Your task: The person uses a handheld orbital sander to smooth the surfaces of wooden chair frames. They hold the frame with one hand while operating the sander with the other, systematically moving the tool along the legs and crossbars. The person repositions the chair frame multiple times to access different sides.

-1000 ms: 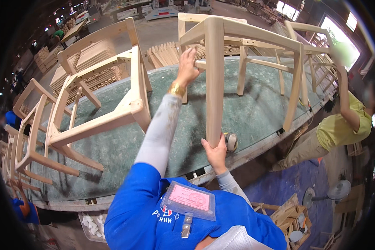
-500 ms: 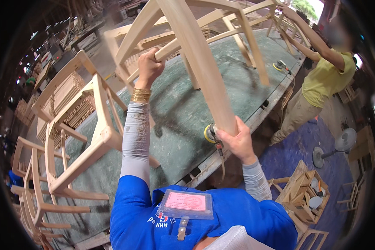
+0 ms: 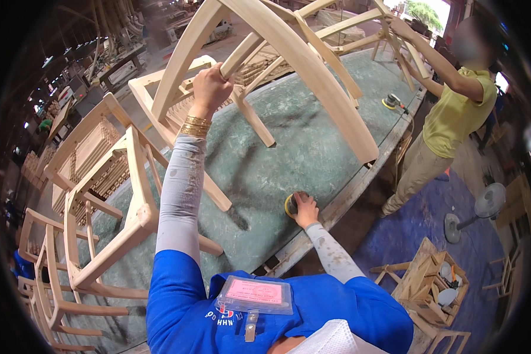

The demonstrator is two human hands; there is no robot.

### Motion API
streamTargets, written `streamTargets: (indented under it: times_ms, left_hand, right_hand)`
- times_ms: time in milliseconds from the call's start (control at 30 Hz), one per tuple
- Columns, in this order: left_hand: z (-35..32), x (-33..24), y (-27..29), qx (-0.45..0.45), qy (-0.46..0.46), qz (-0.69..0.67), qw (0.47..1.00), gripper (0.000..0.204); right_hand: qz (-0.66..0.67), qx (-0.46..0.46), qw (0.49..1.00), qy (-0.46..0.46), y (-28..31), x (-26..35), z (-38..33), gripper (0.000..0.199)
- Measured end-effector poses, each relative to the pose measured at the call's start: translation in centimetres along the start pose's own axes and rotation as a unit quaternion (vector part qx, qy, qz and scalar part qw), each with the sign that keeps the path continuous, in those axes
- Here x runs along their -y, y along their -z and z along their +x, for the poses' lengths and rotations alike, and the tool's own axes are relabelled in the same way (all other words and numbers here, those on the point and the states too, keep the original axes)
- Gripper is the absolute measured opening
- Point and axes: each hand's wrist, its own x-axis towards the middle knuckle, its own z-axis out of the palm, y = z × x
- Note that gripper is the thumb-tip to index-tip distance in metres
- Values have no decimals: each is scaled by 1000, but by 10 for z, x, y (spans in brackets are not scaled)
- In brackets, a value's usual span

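Note:
A bare wooden chair frame [image 3: 312, 71] with curved legs leans over the far part of the green worktable [image 3: 289, 159]. High on the left, my left hand [image 3: 211, 89] is closed round one of its rails. By the table's near edge, my right hand [image 3: 305, 210] wraps over a round sander [image 3: 289, 205] with a yellow rim, which rests on the tabletop. My palm and fingers hide most of the sander's body. One curved leg of the frame ends to the right, beyond my right hand.
More wooden chair frames [image 3: 137, 221] stand along the left. A co-worker in a yellow shirt [image 3: 466, 112] handles another frame at the far right, near a second sander [image 3: 389, 101]. A fan [image 3: 489, 200] and a wooden crate [image 3: 422, 289] with scraps stand on the right.
My right hand has let go of the curved leg and moved down-left onto the sander. The chair frame has tilted, its leg end swinging right, while my left hand keeps its grip.

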Motion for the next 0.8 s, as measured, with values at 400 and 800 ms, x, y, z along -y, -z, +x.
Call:
streamTargets:
  times_ms: [400,800]
  left_hand:
    - [-2,-3,-10,-10,13,11,1000,12]
    - [-20,-2,7,-3,-11,-18,1000,13]
  right_hand:
    - [186,-51,972,133,118,11,-83,64]
    - [184,-358,888,224,376,57,-139,60]
